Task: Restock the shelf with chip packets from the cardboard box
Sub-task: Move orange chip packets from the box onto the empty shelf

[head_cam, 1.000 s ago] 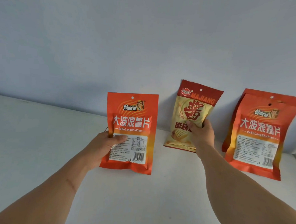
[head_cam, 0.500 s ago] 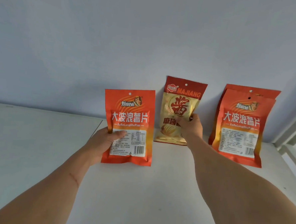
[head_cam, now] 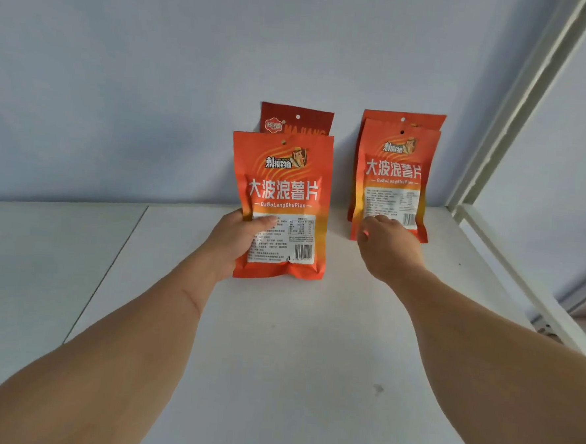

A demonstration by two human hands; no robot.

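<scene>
From the head camera, the left hand (head_cam: 239, 242) grips an orange packet (head_cam: 280, 207) by its lower left edge, thumb curled across the white label on the front and the other fingers hidden behind it. The packet stands upright, long axis vertical, hang hole at the top and printed face turned toward the camera; its bottom seam is at or just above the white shelf (head_cam: 276, 358), and whether it touches cannot be told. It lies to the right of the hand and rises well above it. Directly behind it, partly covered, a dark red packet (head_cam: 298, 119) stands upright against the wall (head_cam: 156, 76), only its top band showing above the orange one. To the right, well apart from the held packet, two more orange packets stand upright one behind the other against the wall, the front packet (head_cam: 395, 173) facing the camera and the rear packet (head_cam: 404, 116) showing just a strip along its top and left side. The right hand (head_cam: 386, 248) reaches toward the bottom of the front packet with fingers loosely bent; its fingertips are at the lower label, and it holds nothing that can be seen, though contact is unclear. A pale shelf post (head_cam: 532, 99) runs diagonally at the right edge.
</scene>
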